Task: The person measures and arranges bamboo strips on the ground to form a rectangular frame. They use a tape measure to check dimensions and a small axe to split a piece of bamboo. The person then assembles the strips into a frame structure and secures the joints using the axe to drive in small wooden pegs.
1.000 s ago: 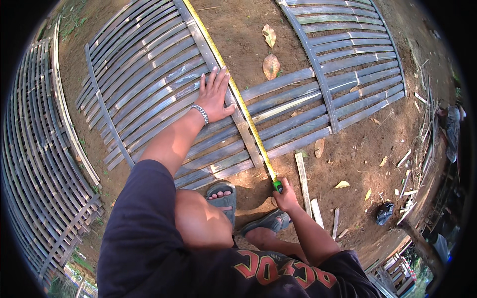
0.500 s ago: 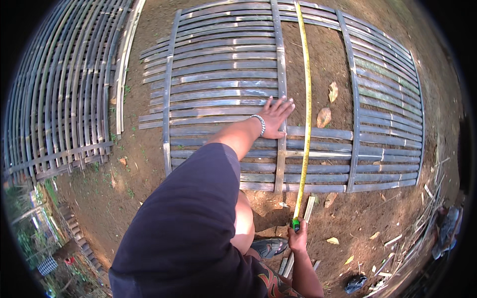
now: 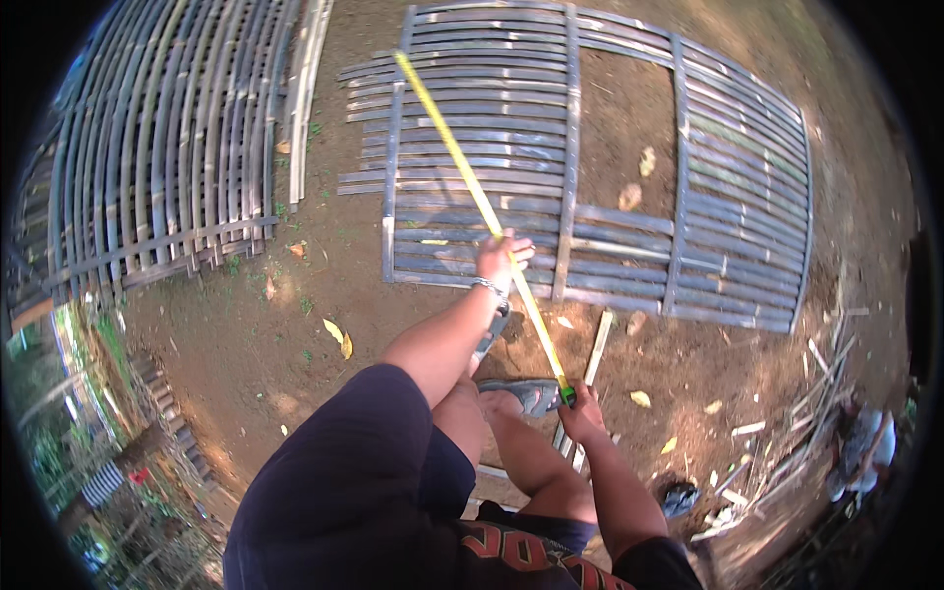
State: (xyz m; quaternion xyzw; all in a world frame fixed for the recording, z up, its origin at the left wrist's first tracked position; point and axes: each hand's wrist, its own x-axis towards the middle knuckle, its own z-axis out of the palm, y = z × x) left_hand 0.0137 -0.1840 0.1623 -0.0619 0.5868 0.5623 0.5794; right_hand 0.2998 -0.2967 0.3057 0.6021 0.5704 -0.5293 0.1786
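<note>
**Yellow tape stretched across a bamboo panel**

The person crouched on the bare brown earth (image 3: pixel 295 324), a long yellow measuring tape (image 3: pixel 462 172) drawn out ahead of them. The left hand (image 3: pixel 500 258) lay on the grey slatted bamboo panel (image 3: pixel 629 246) near its lower edge, fingers spread and pressing the tape down against the slats; its grip was apart, flat on the tape rather than wrapped around it. A metal bracelet (image 3: pixel 489 287) circled that wrist. The right hand (image 3: pixel 580 408) sat lower, close to the body and off the panel, its grip clamped on the small green tape case (image 3: pixel 567 395) from which the tape ran.

The tape ran diagonally from the case, under the left hand, and up across the slats to the panel's far left corner. A grey sandal (image 3: pixel 526 395) on one foot rested just beside the right hand. A pale loose bamboo strip (image 3: pixel 598 347) lay on the earth between the panel and the right hand. A second, larger curved bamboo panel (image 3: pixel 157 147) lay well apart to the left. Dry yellow leaves (image 3: pixel 339 334) were scattered on the ground.
</note>
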